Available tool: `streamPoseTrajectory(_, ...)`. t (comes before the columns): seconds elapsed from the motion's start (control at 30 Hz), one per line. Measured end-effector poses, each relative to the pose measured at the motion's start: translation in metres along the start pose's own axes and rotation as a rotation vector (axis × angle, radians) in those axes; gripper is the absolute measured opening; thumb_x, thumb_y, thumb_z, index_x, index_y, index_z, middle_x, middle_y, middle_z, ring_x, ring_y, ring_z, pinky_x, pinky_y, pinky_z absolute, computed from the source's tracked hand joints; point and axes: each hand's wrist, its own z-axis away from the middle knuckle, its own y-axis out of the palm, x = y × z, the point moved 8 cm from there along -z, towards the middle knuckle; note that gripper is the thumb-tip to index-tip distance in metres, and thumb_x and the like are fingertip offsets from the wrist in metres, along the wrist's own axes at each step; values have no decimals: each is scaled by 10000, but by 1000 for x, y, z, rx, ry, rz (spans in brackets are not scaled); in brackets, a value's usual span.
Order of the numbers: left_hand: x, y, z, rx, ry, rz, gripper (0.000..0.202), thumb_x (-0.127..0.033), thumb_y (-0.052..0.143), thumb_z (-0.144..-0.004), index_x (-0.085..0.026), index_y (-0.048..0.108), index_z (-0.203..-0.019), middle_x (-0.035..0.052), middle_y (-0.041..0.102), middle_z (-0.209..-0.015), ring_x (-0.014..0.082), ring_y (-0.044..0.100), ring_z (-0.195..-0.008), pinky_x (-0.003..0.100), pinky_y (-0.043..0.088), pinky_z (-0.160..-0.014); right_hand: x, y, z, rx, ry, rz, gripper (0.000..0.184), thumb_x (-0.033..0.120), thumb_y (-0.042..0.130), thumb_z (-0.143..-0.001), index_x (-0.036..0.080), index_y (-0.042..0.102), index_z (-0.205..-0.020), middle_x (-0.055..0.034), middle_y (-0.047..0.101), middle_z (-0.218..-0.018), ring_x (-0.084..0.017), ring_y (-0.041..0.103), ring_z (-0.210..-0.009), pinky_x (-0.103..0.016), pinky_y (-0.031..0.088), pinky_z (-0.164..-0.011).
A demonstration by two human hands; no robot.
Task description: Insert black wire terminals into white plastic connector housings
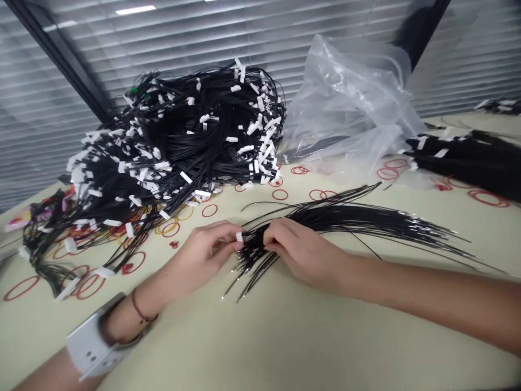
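Note:
My left hand [205, 251] pinches a small white connector [239, 237] between thumb and fingertips, right at the end of a loose bundle of thin black wires [358, 217]. That bundle lies fanned across the pale table [260, 336] toward the right. My right hand [299, 251] is closed over the wires near their left ends, just beside the connector. A grey band sits on my left wrist [91, 342], with a thin cord bracelet above it.
A big heap of black wires with white connectors [171, 146] fills the back left. Red rubber bands [280, 194] are scattered over the table. A crumpled clear plastic bag [350, 114] stands behind, and another black wire bundle [472, 157] lies at the right.

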Motion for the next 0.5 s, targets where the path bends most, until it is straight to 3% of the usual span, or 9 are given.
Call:
streamPoseTrajectory(0.13, 5, 2, -2, 3, -89, 163, 87, -219, 504, -816, -182, 558, -873, -24, 538, -653, 111, 487, -602, 209, 403, -532, -12, -7, 1, -117, 94, -83, 121, 159, 366, -872, 175, 486, -867, -42, 532, -869, -138, 474, -820, -279, 392, -735)
streamPoseTrajectory(0.3, 12, 6, 0, 27, -188, 310, 63, -247, 528, -812, -190, 529, -840, -44, 492, -620, 93, 423, -559, 198, 319, -485, -24, -9, 1, -113, 217, -107, 134, 228, 413, -857, 181, 488, -756, -2, 536, -772, -112, 477, -713, -250, 371, -637)
streamPoseTrajectory(0.5, 16, 9, -1, 41, -230, 407, 40, -221, 552, -796, -197, 554, -829, -40, 523, -647, 88, 445, -581, 195, 341, -522, -26, -12, 1, -137, 218, -132, 153, 222, 432, -834, 177, 469, -692, 7, 522, -698, -89, 441, -590, -226, 323, -530)
